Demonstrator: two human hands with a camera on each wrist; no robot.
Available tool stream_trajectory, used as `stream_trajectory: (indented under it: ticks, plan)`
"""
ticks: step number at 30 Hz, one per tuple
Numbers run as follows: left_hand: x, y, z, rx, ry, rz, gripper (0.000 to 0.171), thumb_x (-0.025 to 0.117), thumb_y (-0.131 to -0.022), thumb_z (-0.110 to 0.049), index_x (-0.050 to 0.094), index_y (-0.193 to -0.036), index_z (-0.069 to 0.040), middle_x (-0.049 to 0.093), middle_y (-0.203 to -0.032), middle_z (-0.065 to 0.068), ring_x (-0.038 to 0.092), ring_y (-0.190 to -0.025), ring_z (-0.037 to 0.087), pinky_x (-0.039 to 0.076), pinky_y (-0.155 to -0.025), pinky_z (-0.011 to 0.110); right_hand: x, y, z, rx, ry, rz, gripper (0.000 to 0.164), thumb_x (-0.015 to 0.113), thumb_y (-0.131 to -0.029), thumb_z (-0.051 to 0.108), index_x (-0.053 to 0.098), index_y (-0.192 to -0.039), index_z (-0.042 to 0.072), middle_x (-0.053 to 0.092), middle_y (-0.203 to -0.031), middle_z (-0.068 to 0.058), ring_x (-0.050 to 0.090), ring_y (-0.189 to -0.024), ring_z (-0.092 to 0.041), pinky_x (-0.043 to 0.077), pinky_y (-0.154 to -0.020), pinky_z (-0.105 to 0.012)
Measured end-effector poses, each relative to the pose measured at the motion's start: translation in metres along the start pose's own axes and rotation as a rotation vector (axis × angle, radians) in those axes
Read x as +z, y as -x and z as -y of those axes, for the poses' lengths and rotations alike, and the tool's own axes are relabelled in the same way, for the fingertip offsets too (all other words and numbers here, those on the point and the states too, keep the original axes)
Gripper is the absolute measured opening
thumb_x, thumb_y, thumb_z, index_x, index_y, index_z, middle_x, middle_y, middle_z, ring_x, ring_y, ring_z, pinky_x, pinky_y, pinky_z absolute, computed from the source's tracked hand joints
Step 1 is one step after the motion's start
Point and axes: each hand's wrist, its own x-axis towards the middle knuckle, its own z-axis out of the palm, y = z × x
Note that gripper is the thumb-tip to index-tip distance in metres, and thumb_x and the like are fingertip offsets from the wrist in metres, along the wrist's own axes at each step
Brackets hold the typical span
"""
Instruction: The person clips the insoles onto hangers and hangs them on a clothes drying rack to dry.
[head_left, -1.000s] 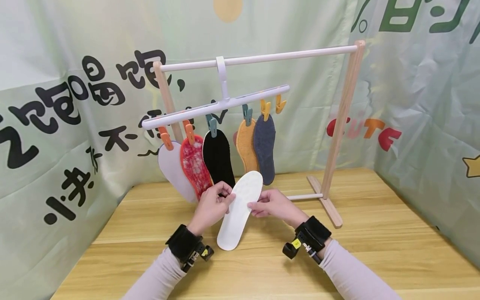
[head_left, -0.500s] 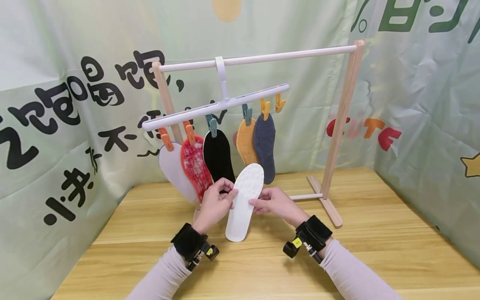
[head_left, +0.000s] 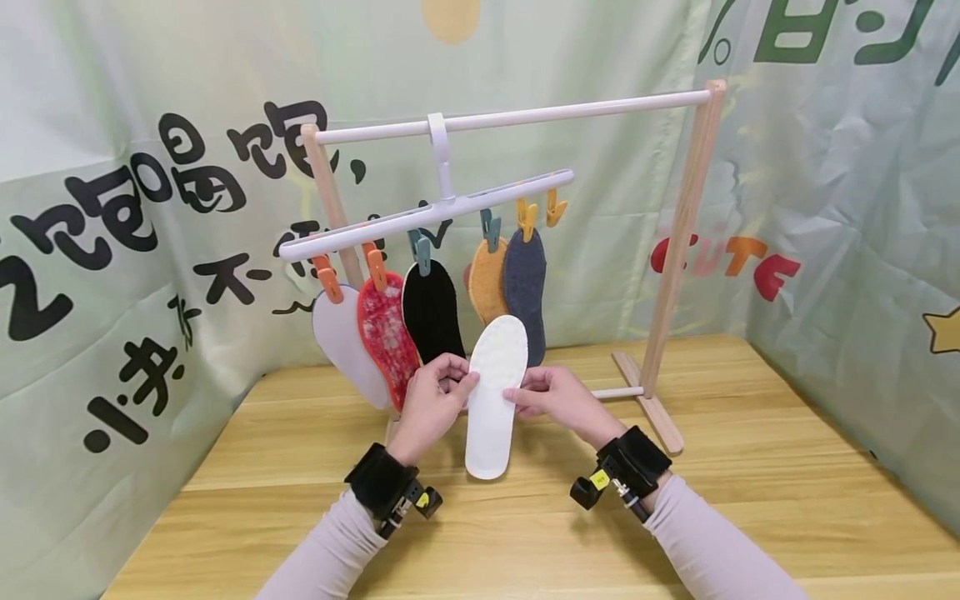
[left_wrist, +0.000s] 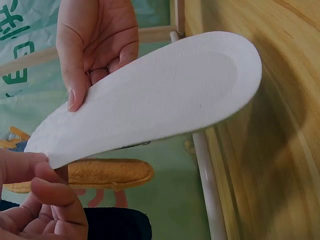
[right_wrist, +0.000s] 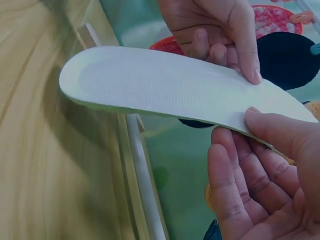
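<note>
A white insole (head_left: 491, 417) is held nearly upright above the table, its textured end at the top. The left hand (head_left: 435, 404) pinches its left edge between thumb and fingers. On the opposite edge, the right hand (head_left: 558, 402) pinches it, thumb on the near face, as the right wrist view also shows. Behind it, from a white hanger (head_left: 375, 227), hang a pale insole (head_left: 348, 346), a red patterned insole (head_left: 386, 329), a black insole (head_left: 432, 312), an orange insole (head_left: 488, 279) and a dark blue insole (head_left: 525, 287), each in a clip. One yellow clip (head_left: 555, 210) at the right end holds nothing.
The hanger hooks over the white top bar (head_left: 570, 110) of a rack with wooden posts (head_left: 686, 250). A wooden foot (head_left: 649, 408) stands on the table (head_left: 750, 467) at right. Printed curtains (head_left: 615, 292) surround the table.
The white insole has risen and turned from a rightward lean to nearly upright. Both hands moved with it, keeping their pinch; the left shifted slightly right and up.
</note>
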Motion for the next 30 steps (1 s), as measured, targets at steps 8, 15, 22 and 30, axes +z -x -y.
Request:
stream_trajectory:
  ticks: [8,15,22,30]
  plan:
    - [0.000,-0.002,-0.001,0.037,-0.069,0.004,0.010,0.082,-0.096,-0.011,0.076,-0.102,-0.005,0.076,-0.094,0.010,0.069,-0.083,0.013,0.055,-0.076,0.021,-0.007,0.001,0.003,-0.023,0.004,-0.007,0.021,0.073,-0.103,0.014,0.070,-0.106,-0.007,0.077,-0.092,-0.005,0.077,-0.089,-0.023,0.066,-0.091,-0.048]
    - [0.003,-0.006,-0.002,0.005,-0.006,0.045,0.011,0.082,-0.095,-0.008,0.079,-0.103,-0.001,0.080,-0.093,0.015,0.076,-0.079,0.020,0.064,-0.069,0.024,-0.014,0.003,0.004,-0.030,0.018,-0.016,0.021,0.074,-0.103,0.014,0.069,-0.105,-0.007,0.076,-0.091,-0.004,0.077,-0.089,-0.021,0.066,-0.089,-0.043]
    - [0.008,-0.010,-0.005,0.033,0.008,0.068,0.011,0.082,-0.095,-0.008,0.079,-0.103,0.000,0.079,-0.091,0.015,0.078,-0.084,0.033,0.067,-0.073,0.034,-0.025,0.004,0.006,-0.011,-0.008,-0.010,0.021,0.074,-0.102,0.012,0.069,-0.106,-0.007,0.075,-0.092,-0.003,0.076,-0.085,-0.016,0.067,-0.083,-0.033]
    - [0.016,-0.018,-0.012,0.027,0.011,0.080,0.011,0.081,-0.096,-0.009,0.078,-0.103,-0.002,0.079,-0.092,0.015,0.078,-0.086,0.037,0.068,-0.077,0.039,-0.040,0.004,0.012,-0.046,0.046,-0.037,0.023,0.074,-0.102,0.013,0.068,-0.107,-0.009,0.076,-0.090,-0.003,0.076,-0.085,-0.015,0.067,-0.085,-0.036]
